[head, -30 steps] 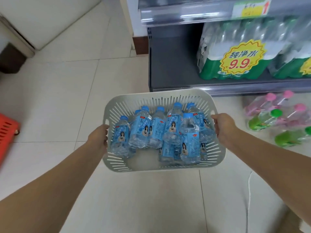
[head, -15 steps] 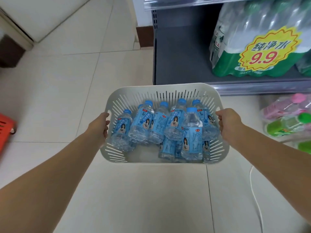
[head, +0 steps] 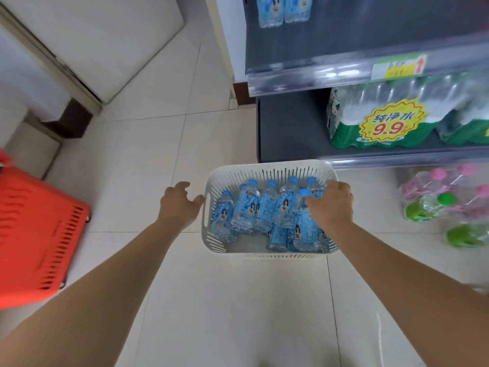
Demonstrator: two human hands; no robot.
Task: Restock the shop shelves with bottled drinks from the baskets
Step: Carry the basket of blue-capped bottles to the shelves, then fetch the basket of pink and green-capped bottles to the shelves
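Observation:
A white slotted basket (head: 270, 169) sits on the tiled floor in front of the shelf unit, filled with several blue-labelled water bottles (head: 247, 207). My right hand (head: 330, 205) reaches into the basket's right side, its fingers curled round the neck of one blue-capped bottle (head: 305, 226). My left hand (head: 178, 203) hovers open just left of the basket's side handle, touching nothing. Two matching bottles (head: 283, 9) stand on the upper shelf (head: 304, 75).
Green shrink-wrapped water packs (head: 381, 120) with a 9.9 price sign fill the bottom shelf. Wrapped pink- and green-capped drinks (head: 444, 202) lie on the floor at right. A red basket (head: 37, 234) stands at left. A white cabinet is at the far left.
The basket went from being carried in both hands to resting on the floor. My left hand let go of its handle; my right hand moved inside and took hold of a bottle. The view tilted up.

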